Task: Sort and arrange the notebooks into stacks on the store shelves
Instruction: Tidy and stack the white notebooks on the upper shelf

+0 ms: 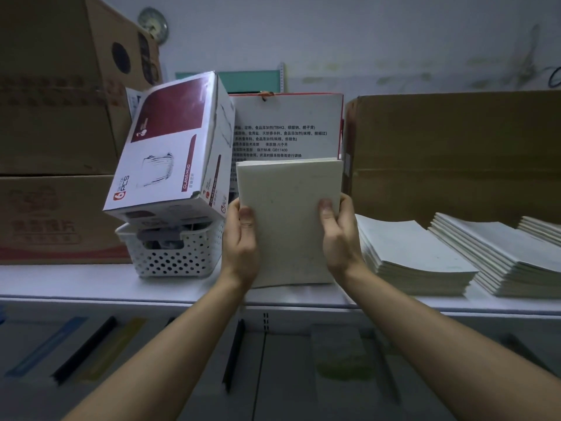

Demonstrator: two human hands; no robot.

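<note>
Both hands (243, 235) (338, 238) grip notebook bundle (288, 220) edges.

A thin bundle of cream-covered notebooks (288, 220) stands upright, leaning back, on the white shelf (91, 284), gripped at its side edges by the left hand (241, 238) and right hand (340, 235). Just right lie flat, fanned stacks: nearest stack (406, 253), middle stack (498, 256), far stack (543, 229).

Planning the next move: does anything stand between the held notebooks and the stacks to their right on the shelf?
Nothing visible does. Only the right hand gripping the held notebooks lies between them and the nearest stack. The white basket and mug box sit on the other side, by the left hand.
</note>
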